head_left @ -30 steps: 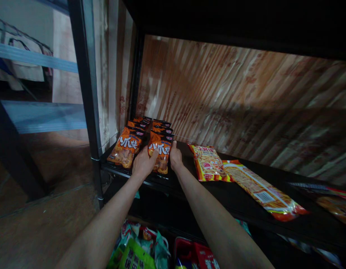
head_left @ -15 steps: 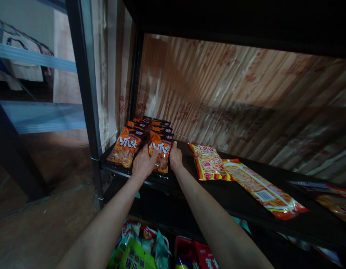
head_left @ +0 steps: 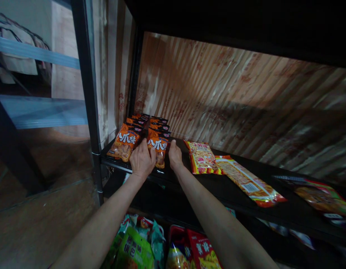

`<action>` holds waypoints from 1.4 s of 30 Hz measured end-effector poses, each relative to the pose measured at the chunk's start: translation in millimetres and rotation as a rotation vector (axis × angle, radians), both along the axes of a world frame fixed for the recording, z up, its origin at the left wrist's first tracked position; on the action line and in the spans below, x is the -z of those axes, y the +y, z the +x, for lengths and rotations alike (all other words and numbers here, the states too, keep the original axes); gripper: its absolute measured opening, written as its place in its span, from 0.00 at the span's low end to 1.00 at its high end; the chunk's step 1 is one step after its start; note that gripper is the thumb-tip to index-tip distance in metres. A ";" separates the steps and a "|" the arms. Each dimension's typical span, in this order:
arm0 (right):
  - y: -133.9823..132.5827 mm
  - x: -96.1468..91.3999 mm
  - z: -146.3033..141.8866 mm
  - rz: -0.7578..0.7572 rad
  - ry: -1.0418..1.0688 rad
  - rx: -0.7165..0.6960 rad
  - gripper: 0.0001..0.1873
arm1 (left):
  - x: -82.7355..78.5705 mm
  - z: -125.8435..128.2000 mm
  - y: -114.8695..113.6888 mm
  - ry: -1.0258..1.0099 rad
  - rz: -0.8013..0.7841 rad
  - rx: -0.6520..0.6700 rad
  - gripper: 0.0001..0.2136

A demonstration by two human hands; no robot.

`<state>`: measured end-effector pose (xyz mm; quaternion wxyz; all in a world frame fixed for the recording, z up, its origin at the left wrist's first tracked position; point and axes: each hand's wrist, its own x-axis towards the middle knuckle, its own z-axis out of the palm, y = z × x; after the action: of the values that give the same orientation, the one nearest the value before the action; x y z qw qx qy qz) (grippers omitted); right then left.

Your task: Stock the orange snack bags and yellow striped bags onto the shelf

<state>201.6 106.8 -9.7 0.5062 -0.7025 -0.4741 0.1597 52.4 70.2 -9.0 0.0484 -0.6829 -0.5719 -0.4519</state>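
Observation:
An orange and black snack bag (head_left: 158, 149) leans at the front of the right row on the black shelf (head_left: 189, 194). My left hand (head_left: 143, 158) is at its left edge, fingers extended into the gap between the two rows and thumb close to the bag's lower side. Whether that thumb touches the bag is hard to see. On the other side, my right hand (head_left: 175, 155) stands upright with fingers out straight, a narrow gap between it and the bag. A matching orange bag (head_left: 124, 144) fronts the left row, left of my left hand. Several more bags stand behind both.
Right of my hands lie a yellow and red snack bag (head_left: 204, 157), a long noodle-patterned packet (head_left: 250, 183) and a dark packet (head_left: 321, 198). Below are containers with a green bag (head_left: 135, 248) and a red bag (head_left: 203, 250). A black post (head_left: 90, 93) bounds the shelf's left end.
My right hand has come away from the front orange bag's side. My left thumb has slipped down off its printed face. The view has shifted slightly; the bags stay in their rows.

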 end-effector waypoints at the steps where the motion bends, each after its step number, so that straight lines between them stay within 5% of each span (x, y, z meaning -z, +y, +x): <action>1: -4.2 -1.6 0.5 0.017 -0.003 -0.018 0.36 | 1.1 -0.6 -0.9 0.005 0.026 0.011 0.22; 15: -56.2 -21.9 -25.6 -0.058 -0.060 -0.063 0.30 | 15.6 -14.4 -21.8 0.034 0.077 0.136 0.23; 20: -64.4 -19.2 -26.4 -0.099 -0.055 -0.059 0.31 | 20.3 -16.5 -51.7 0.118 0.058 0.235 0.24; 30: -76.0 -5.2 -28.5 -0.093 -0.031 -0.107 0.35 | 55.8 -11.5 -113.6 0.188 -0.019 0.272 0.26; 42: -82.6 -2.2 -37.1 -0.038 -0.101 -0.150 0.35 | 56.3 -27.7 -97.5 0.243 -0.038 0.251 0.27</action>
<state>164.4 24.2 -7.5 0.4547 -0.6816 -0.5472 0.1708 24.7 -27.4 -65.4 0.0476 -0.7992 -0.4807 -0.3575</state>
